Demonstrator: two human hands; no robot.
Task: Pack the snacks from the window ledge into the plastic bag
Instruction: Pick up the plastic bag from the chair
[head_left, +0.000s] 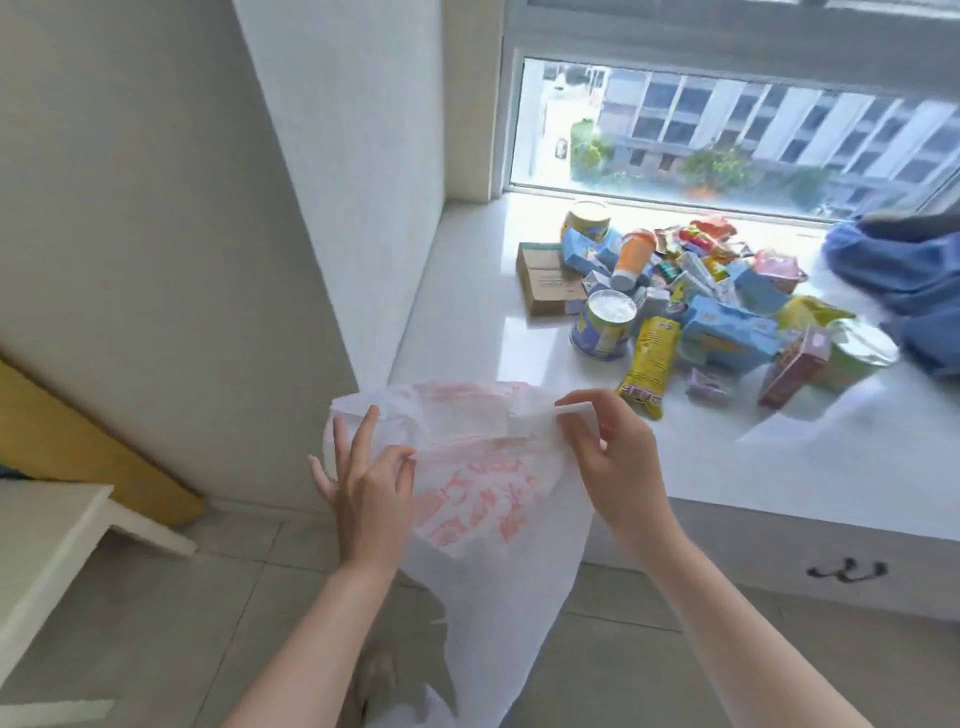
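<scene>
The plastic bag (483, 483) is pinched by the right hand (618, 467) and left hand (371, 486); unopened, snacks (691, 296) could be spilled.

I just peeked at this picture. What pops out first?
First, the white plastic bag with red print, held up in front between the left hand and right hand. Next, the colourful heap of snacks on the window ledge behind it, with tins, boxes and a yellow packet nearest the hands.
</scene>
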